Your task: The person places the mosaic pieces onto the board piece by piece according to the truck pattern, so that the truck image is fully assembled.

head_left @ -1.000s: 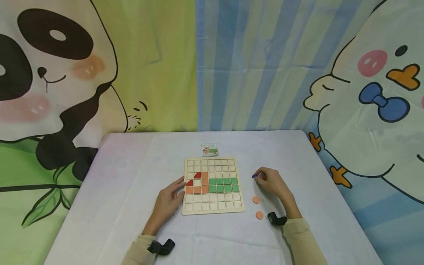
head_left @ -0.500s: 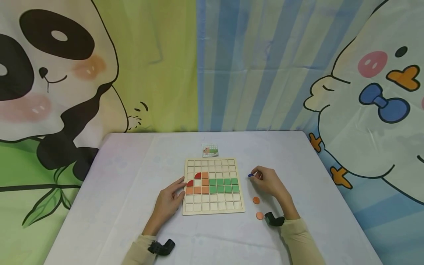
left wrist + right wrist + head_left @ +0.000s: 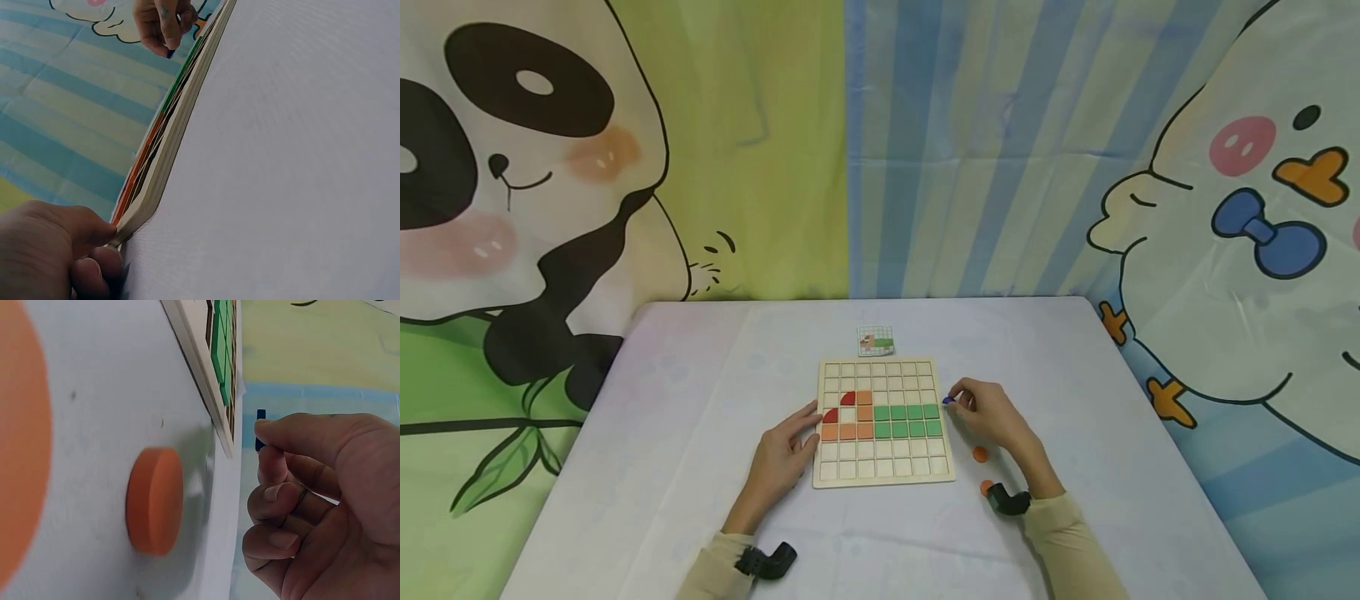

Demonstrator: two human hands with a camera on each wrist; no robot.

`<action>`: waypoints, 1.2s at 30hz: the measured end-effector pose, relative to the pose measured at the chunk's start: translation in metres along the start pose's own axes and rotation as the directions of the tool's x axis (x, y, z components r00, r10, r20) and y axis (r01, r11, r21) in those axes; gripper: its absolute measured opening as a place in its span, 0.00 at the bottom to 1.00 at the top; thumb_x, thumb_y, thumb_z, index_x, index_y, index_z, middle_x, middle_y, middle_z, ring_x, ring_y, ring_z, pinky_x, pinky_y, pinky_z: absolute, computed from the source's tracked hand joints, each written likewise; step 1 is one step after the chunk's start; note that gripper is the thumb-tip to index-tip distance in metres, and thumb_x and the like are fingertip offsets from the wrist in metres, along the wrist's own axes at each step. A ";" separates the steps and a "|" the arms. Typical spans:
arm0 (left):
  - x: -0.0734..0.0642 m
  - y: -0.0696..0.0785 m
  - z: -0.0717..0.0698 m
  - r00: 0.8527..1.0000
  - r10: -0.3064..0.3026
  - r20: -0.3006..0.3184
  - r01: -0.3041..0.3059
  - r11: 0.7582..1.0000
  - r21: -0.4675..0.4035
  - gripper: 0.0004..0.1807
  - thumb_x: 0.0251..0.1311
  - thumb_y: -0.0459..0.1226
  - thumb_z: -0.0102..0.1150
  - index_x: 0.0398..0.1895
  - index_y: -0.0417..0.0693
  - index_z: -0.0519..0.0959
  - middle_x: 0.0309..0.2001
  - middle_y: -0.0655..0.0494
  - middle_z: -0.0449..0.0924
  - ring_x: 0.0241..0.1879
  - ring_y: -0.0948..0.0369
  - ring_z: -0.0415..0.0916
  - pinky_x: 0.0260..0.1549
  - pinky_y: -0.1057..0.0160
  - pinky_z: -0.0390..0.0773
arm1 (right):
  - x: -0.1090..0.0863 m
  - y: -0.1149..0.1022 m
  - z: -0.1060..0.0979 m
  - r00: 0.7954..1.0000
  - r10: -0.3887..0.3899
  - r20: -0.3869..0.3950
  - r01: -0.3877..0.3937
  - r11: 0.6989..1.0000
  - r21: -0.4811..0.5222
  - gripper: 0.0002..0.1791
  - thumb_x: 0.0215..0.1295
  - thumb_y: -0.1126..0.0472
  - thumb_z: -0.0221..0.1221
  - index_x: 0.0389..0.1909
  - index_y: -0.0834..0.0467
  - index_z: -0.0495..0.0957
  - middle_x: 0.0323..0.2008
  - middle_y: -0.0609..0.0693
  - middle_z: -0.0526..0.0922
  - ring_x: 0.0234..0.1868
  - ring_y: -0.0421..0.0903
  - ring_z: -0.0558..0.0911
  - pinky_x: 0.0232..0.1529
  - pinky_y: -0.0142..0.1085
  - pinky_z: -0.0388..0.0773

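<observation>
A wooden grid board [image 3: 883,458] lies mid-table, holding green square tiles [image 3: 907,420], orange square tiles [image 3: 847,430] and two red quarter-round tiles [image 3: 831,415]. My left hand [image 3: 780,454] grips the board's left edge; in the left wrist view, the thumb [image 3: 87,225] lies at its corner above curled fingers. My right hand [image 3: 992,412] pinches a small dark blue piece [image 3: 260,414] between thumb and index finger, just off the board's right edge and raised above the table. The piece's full shape is hidden by the fingertips.
Two orange discs [image 3: 980,454] lie on the white table [image 3: 700,375] right of the board, the nearer one partly covered by the right wrist camera [image 3: 1007,500]. A small picture card [image 3: 876,340] with a coloured grid lies behind the board.
My right hand has moved left with the blue piece, from out over the table to beside the board's right edge. The left hand and the board have stayed put.
</observation>
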State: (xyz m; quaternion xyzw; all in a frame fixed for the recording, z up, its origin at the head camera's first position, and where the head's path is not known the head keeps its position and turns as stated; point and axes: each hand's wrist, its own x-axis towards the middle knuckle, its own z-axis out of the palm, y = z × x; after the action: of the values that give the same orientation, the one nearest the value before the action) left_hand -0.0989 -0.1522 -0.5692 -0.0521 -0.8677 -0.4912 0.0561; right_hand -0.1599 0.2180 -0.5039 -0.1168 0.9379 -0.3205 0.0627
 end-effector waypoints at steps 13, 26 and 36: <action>0.001 0.001 0.001 1.000 0.001 -0.002 -0.001 1.000 0.003 0.19 0.67 0.31 0.66 0.61 0.45 0.86 0.72 0.55 0.79 0.14 0.71 0.61 0.14 0.69 0.63 | 0.005 -0.014 0.011 0.993 -0.107 0.055 0.108 0.994 -0.018 0.09 0.73 0.61 0.66 0.49 0.59 0.84 0.27 0.44 0.80 0.24 0.39 0.73 0.26 0.31 0.70; 0.001 0.002 0.000 1.000 0.000 -0.001 0.000 1.000 0.008 0.19 0.67 0.31 0.67 0.61 0.45 0.86 0.72 0.54 0.79 0.14 0.71 0.62 0.15 0.69 0.64 | 0.009 -0.033 0.033 0.984 -0.142 0.106 0.142 0.990 0.007 0.07 0.73 0.61 0.66 0.47 0.58 0.84 0.24 0.42 0.77 0.22 0.36 0.70 0.27 0.30 0.68; 0.001 0.002 0.000 1.000 0.001 -0.001 -0.001 1.000 0.015 0.19 0.67 0.31 0.67 0.61 0.45 0.86 0.72 0.54 0.79 0.14 0.71 0.62 0.15 0.69 0.63 | 0.011 -0.046 0.044 0.973 -0.189 0.132 0.188 0.982 0.019 0.06 0.73 0.60 0.66 0.46 0.56 0.85 0.23 0.41 0.77 0.22 0.34 0.70 0.26 0.29 0.68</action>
State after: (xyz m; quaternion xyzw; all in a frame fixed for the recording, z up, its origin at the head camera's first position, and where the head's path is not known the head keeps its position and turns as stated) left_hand -0.0998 -0.1513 -0.5672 -0.0518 -0.8712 -0.4849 0.0571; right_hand -0.1540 0.1536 -0.5106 -0.2263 0.9153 -0.3195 0.0945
